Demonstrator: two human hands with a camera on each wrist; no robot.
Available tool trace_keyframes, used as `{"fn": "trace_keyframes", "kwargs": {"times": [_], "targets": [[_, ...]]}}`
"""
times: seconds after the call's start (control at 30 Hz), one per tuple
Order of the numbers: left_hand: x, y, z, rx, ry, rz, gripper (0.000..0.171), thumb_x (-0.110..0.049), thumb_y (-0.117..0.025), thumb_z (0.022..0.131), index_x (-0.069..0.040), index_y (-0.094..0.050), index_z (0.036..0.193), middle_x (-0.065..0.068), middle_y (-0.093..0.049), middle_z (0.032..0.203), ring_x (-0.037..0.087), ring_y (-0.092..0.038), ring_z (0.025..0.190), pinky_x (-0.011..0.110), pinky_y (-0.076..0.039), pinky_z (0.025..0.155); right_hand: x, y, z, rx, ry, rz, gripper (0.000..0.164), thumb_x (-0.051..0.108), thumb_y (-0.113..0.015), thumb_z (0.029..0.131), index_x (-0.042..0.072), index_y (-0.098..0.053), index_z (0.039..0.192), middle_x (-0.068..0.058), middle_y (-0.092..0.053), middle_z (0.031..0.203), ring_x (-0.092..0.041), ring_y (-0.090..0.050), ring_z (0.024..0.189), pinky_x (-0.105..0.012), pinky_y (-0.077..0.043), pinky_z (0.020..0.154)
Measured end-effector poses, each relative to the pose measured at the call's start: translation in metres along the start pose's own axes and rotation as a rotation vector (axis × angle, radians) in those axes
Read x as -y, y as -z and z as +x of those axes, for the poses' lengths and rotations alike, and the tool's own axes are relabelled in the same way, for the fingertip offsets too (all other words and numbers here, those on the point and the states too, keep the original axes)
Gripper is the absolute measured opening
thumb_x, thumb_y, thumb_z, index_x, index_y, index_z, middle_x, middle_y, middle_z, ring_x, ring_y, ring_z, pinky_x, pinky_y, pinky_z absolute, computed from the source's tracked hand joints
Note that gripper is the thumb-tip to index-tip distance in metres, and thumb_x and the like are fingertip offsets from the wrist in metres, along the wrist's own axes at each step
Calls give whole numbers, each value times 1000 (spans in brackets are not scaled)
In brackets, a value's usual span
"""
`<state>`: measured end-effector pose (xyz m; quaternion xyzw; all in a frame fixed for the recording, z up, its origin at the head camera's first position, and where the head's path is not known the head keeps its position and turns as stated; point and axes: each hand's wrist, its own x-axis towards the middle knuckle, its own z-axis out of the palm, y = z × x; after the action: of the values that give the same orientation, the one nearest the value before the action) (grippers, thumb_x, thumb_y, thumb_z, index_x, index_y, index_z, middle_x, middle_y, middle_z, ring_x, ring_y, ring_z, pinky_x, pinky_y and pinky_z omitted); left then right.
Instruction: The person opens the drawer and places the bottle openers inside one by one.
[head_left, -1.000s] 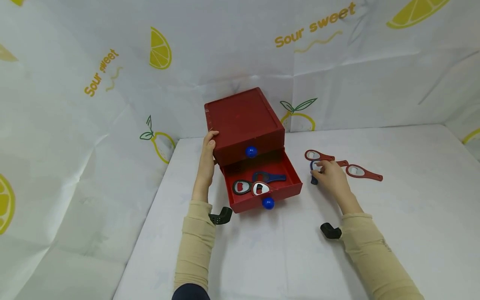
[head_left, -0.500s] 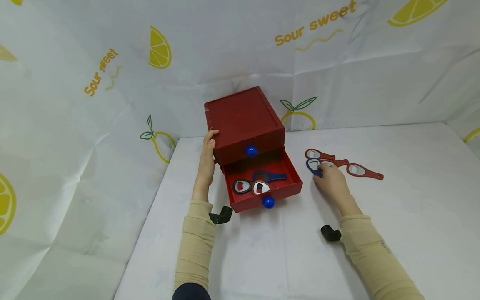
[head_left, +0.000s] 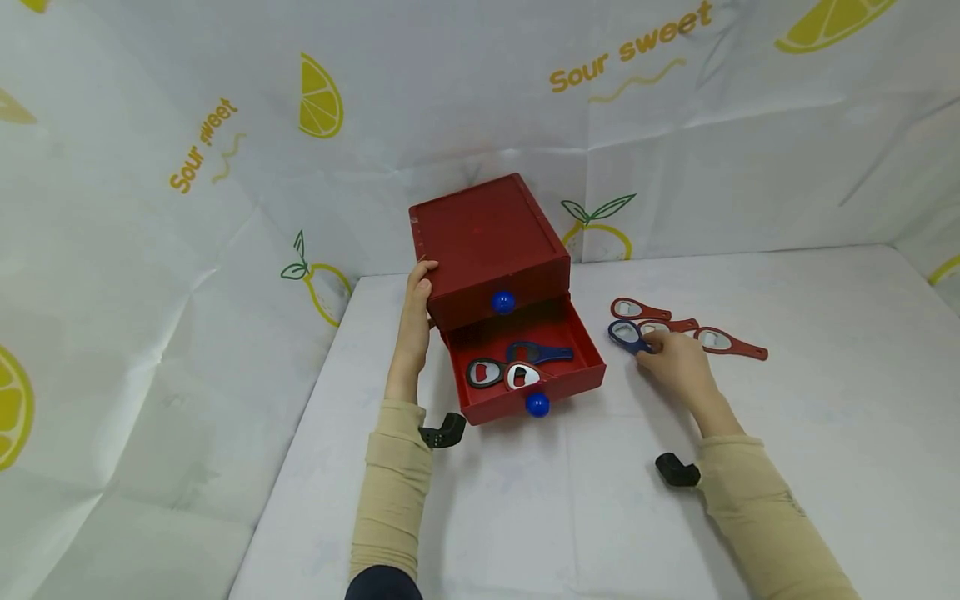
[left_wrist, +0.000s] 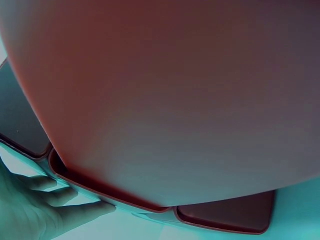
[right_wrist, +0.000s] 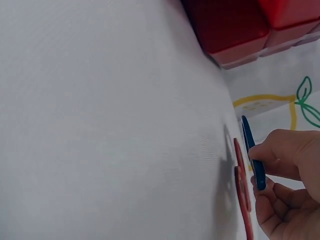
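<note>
Between thumb and fingers, my right hand pinches a blue bottle opener. In the right wrist view this opener is on edge, a little above the table. Right by it on the table lie red bottle openers, several of them close together. My left hand lies along the left side of the red drawer box, fingertips at its top edge; in the left wrist view the fingers are extended. The lower drawer is pulled out and holds a blue opener, a black one and a red-rimmed one.
The upper drawer, with a blue knob, is closed. Another blue knob is on the lower drawer's front. Behind the box hangs a white cloth with lemon prints. White cloth covers the table.
My right hand has turned the blue opener from upright to slanting, its ring end now pointing left, and has shifted slightly right. The left hand and the drawer box stay put.
</note>
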<state>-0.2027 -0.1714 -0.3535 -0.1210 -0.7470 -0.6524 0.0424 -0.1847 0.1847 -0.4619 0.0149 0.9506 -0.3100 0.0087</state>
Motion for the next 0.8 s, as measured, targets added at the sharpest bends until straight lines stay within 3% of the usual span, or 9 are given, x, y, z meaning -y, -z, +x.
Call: {"fn": "trace_keyframes", "kwargs": {"times": [0.17, 0.33, 0.43, 0.8], "targets": [[1, 0, 0, 1, 3, 7, 45, -34, -24, 96, -17, -31, 137, 11, -28, 144, 26, -41, 116, 39, -39, 86, 7, 13, -10, -1, -26, 11, 41, 19, -59, 85, -4, -58, 120, -26, -63, 107, -37, -56, 97, -49, -44, 79], [0, 0, 0, 2, 1, 0, 45, -34, -24, 96, -16, -31, 136, 11, -28, 144, 26, -41, 115, 38, -39, 85, 18, 29, -21, -37, -4, 27, 40, 19, -62, 84, -2, -59, 118, -24, -63, 98, -31, -56, 84, -31, -43, 60], [0, 0, 0, 0, -2, -4, 45, -34, -24, 96, -16, -31, 136, 12, -27, 144, 26, -40, 115, 39, -39, 86, 25, 37, -27, -51, 16, 35, 39, 20, -63, 84, -1, -60, 117, -23, -63, 95, -29, -56, 81, -25, -40, 56], [2, 0, 1, -6, 6, -5, 44, -34, -24, 96, -18, -32, 136, 10, -27, 145, 27, -40, 118, 40, -39, 87, 50, 57, -44, -73, 125, 68, 32, 19, -64, 84, 3, -65, 111, -18, -65, 88, -26, -54, 80, -26, -38, 58]]}}
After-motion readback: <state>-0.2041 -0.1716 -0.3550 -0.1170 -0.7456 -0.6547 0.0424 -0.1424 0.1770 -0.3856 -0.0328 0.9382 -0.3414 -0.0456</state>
